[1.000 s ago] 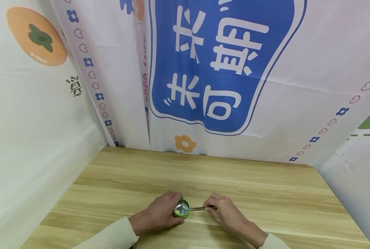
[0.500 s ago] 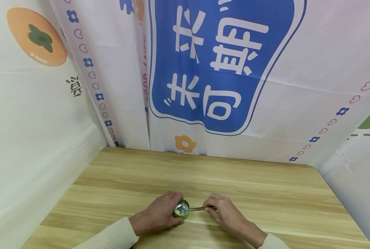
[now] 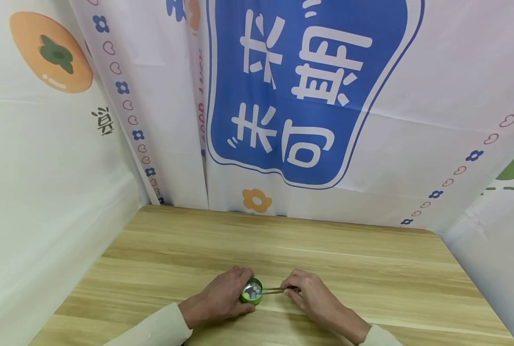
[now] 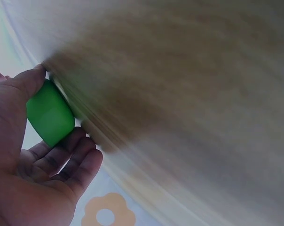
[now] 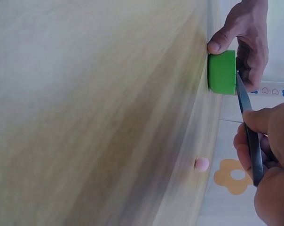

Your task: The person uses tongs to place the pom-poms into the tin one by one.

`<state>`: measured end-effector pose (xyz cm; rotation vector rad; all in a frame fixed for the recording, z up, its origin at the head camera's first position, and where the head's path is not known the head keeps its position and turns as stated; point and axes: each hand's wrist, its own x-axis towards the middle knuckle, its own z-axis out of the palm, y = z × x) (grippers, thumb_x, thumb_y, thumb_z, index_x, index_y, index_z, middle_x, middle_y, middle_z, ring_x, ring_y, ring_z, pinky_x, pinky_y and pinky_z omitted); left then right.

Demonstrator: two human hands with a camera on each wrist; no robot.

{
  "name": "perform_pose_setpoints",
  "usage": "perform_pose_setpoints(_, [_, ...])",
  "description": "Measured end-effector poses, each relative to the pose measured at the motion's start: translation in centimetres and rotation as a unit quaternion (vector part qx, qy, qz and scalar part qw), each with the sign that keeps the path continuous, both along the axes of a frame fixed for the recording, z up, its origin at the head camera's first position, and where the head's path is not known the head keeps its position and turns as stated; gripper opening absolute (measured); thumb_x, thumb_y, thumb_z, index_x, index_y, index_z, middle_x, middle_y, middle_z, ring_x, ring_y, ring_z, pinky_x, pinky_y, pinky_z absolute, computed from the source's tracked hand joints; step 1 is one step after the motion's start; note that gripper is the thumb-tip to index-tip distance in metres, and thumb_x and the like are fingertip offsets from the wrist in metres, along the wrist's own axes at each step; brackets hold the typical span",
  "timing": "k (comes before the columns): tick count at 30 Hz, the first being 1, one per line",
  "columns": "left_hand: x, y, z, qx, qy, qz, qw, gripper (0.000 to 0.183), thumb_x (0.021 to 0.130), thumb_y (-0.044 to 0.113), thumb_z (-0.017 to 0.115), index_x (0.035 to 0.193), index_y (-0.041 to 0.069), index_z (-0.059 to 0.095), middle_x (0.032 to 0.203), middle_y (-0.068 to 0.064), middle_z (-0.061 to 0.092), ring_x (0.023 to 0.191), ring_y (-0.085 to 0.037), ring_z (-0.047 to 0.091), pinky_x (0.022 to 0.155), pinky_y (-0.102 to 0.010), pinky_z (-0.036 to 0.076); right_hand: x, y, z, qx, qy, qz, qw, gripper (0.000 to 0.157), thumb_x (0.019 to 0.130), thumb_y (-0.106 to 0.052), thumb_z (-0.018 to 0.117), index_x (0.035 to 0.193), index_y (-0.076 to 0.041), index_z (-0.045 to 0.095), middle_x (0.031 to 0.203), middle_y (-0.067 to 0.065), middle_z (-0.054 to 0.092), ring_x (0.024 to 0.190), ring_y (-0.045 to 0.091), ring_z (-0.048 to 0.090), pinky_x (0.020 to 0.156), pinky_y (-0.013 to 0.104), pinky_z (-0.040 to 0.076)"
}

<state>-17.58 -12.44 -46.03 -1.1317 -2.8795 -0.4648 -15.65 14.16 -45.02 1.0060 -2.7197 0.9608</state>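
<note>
A small round green tin [image 3: 251,301] with a silvery inside stands on the wooden table, its open side up. My left hand [image 3: 224,294] grips it from the left; in the left wrist view the thumb and curled fingers lie on either side of the green wall [image 4: 50,113]. Inside the tin are a yellow-green piece [image 3: 246,296] and some pale pieces, too small to make out. My right hand [image 3: 313,295] pinches a pair of metal tweezers [image 3: 276,290]. Their tips reach over the tin's rim, slightly spread, and the right wrist view shows them entering the opening.
A small pink ball [image 5: 202,164] lies on the table near my right hand in the right wrist view; the head view does not show it. The wooden table [image 3: 348,259] ends at printed white cloth [image 3: 391,158] hung at the back and both sides.
The tweezers' prongs, close together before, now stand slightly apart at the tin. The bluish piece at their tips no longer shows clearly there. Both hands have stayed nearly in place.
</note>
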Motion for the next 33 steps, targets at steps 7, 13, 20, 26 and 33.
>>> perform_pose_setpoints(7, [0.0, 0.0, 0.1, -0.001, -0.005, 0.002, 1.0, 0.053, 0.08, 0.046, 0.079, 0.113, 0.014, 0.052, 0.102, 0.004, 0.063, 0.092, -0.007, 0.055, 0.075, -0.023, 0.051, 0.0, 0.5, 0.1, 0.0, -0.003, -0.009, 1.0, 0.011, 0.089, -0.007, 0.07, 0.099, -0.011, 0.074, 0.092, -0.005, 0.067, 0.084, 0.001, 0.062, 0.072, 0.016, 0.053])
perform_pose_setpoints(13, [0.0, 0.1, 0.1, -0.002, -0.005, 0.0, 1.0, 0.053, 0.08, 0.045, 0.079, 0.113, 0.013, 0.052, 0.103, 0.004, 0.063, 0.092, -0.007, 0.055, 0.075, -0.022, 0.051, 0.0, 1.4, -0.1, -0.002, 0.008, -0.012, 1.0, 0.012, 0.088, -0.004, 0.07, 0.099, -0.008, 0.074, 0.093, -0.002, 0.068, 0.085, 0.002, 0.064, 0.073, 0.016, 0.054])
perform_pose_setpoints(20, [0.0, 0.1, 0.1, -0.002, -0.003, 0.0, 1.0, 0.054, 0.08, 0.046, 0.079, 0.114, 0.013, 0.052, 0.103, 0.003, 0.063, 0.092, -0.007, 0.055, 0.076, -0.023, 0.051, 0.1, 2.6, -0.3, -0.012, 0.016, -0.035, 0.999, 0.014, 0.086, -0.002, 0.071, 0.099, -0.006, 0.074, 0.092, 0.0, 0.068, 0.083, 0.003, 0.063, 0.073, 0.017, 0.054])
perform_pose_setpoints(26, [0.1, 0.1, 0.1, -0.001, -0.004, 0.001, 1.0, 0.055, 0.08, 0.046, 0.079, 0.115, 0.013, 0.052, 0.104, 0.004, 0.063, 0.093, -0.007, 0.055, 0.076, -0.023, 0.051, 0.1, 3.6, -0.7, -0.009, 0.009, -0.06, 0.998, 0.014, 0.085, -0.002, 0.072, 0.098, -0.007, 0.074, 0.092, 0.0, 0.069, 0.082, 0.003, 0.063, 0.072, 0.018, 0.054])
perform_pose_setpoints(33, [0.1, 0.1, 0.1, 0.001, -0.003, 0.0, 1.0, 0.055, 0.08, 0.046, 0.079, 0.115, 0.013, 0.052, 0.103, 0.004, 0.063, 0.093, -0.007, 0.055, 0.076, -0.022, 0.051, 0.0, 4.3, -0.8, 0.001, 0.029, -0.095, 0.995, 0.013, 0.083, -0.002, 0.074, 0.094, -0.008, 0.074, 0.091, -0.002, 0.069, 0.082, 0.004, 0.064, 0.07, 0.02, 0.054])
